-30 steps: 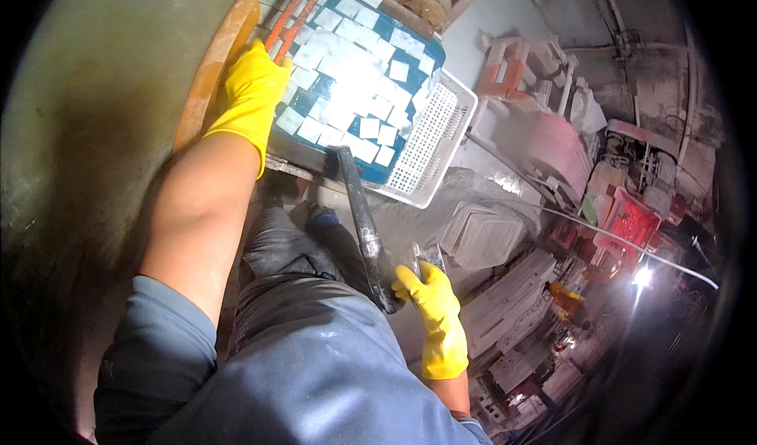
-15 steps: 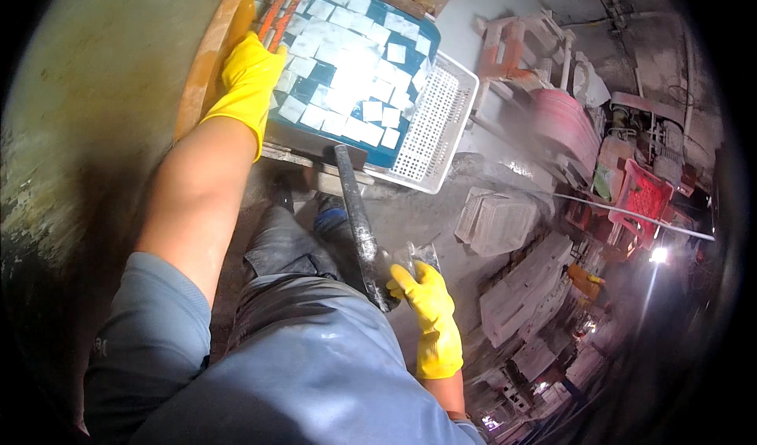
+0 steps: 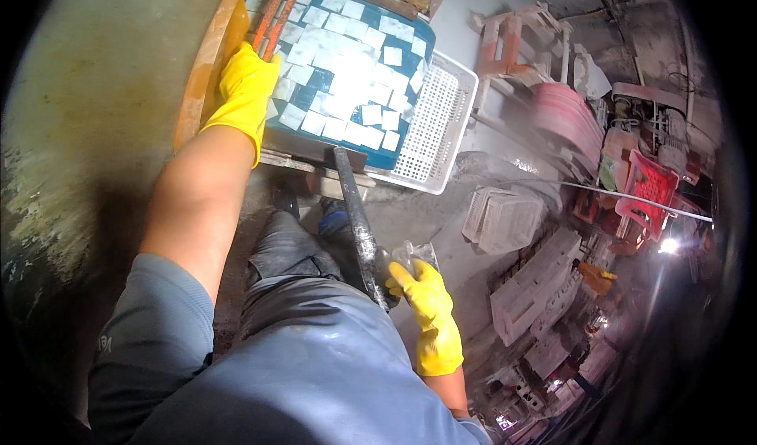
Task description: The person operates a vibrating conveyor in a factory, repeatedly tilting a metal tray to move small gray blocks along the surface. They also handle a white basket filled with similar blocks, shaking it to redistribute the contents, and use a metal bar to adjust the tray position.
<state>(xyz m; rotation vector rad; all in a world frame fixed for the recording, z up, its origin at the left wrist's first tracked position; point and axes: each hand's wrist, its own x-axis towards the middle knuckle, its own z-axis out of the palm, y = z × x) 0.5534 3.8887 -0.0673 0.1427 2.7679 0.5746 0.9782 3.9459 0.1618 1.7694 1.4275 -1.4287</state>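
My left hand (image 3: 246,82), in a yellow rubber glove, is closed around the near end of a pair of worn orange metal bars (image 3: 277,15). They run along the left edge of a teal board (image 3: 322,79) covered with white and grey-veined square tiles (image 3: 331,59); glare washes out its middle. Lower down, my right hand (image 3: 426,295), gloved alike, has its fingers curled beside the lower end of a dark, scuffed metal bar (image 3: 359,228). A greyish piece (image 3: 422,253) shows just above those fingers; what they grip is partly hidden.
A white perforated plastic basket (image 3: 434,130) sits under the board's right side. Pale crates (image 3: 505,220) stand on the floor to the right, with a red crate (image 3: 650,193) beyond. A thin cable (image 3: 615,197) crosses there. At left rises a stained wall (image 3: 102,90).
The view has shifted slightly, so the crates at right appear a little displaced. Both hands keep nearly the same places on the bars and beside the dark metal bar.
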